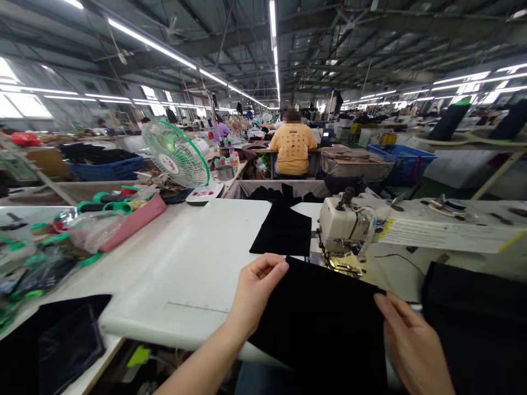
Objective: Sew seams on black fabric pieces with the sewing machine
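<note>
A black fabric panel [325,312] is stretched between my two hands and hangs over the front edge of the white sewing table [185,263]. My left hand [259,285] pinches its upper left corner between thumb and fingers. At the upper right corner, my right hand [411,334] grips the cloth with the thumb on top. Just beyond the panel's top edge stands the sewing machine [346,225], its needle area and brass-coloured plate near the cloth. Another black fabric piece [284,227] lies flat on the table left of the machine head.
On the left are a green-rimmed fan [177,153], several thread spools [119,204] and a pink cloth [134,222]. More black fabric [473,323] lies at the right. Ahead, a person in a yellow shirt [293,148] sits near a blue bin [401,162].
</note>
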Action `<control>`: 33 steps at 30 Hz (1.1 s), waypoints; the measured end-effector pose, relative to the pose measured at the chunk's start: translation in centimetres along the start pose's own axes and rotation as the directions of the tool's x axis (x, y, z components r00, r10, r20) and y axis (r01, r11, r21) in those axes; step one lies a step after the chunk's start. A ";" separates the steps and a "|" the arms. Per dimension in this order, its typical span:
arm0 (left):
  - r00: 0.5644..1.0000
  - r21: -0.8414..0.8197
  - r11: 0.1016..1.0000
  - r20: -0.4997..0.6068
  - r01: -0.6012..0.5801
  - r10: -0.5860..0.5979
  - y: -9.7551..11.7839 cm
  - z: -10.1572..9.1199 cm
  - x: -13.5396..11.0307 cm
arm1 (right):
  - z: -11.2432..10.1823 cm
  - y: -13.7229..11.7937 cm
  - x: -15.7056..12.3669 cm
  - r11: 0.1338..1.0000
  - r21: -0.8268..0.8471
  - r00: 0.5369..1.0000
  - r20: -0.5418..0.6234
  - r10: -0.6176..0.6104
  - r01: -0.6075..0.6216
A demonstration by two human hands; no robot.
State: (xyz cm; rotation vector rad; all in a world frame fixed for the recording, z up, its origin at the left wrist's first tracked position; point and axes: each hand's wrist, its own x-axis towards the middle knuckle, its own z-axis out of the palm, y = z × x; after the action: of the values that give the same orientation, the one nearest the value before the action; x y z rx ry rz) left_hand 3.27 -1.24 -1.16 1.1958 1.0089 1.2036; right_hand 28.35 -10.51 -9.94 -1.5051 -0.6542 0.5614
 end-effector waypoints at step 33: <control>0.960 -0.116 0.971 -0.167 0.207 -0.225 1.1 -0.8 0.9 | 0.8 -4.5 -1.0 0.965 0.257 0.995 0.100 0.023 -0.048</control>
State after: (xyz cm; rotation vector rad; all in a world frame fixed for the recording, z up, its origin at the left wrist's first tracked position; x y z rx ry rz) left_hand 2.42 -0.27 -0.11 0.8868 1.1686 1.1864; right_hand 26.74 -10.66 -5.50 -1.2524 -0.6031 0.7220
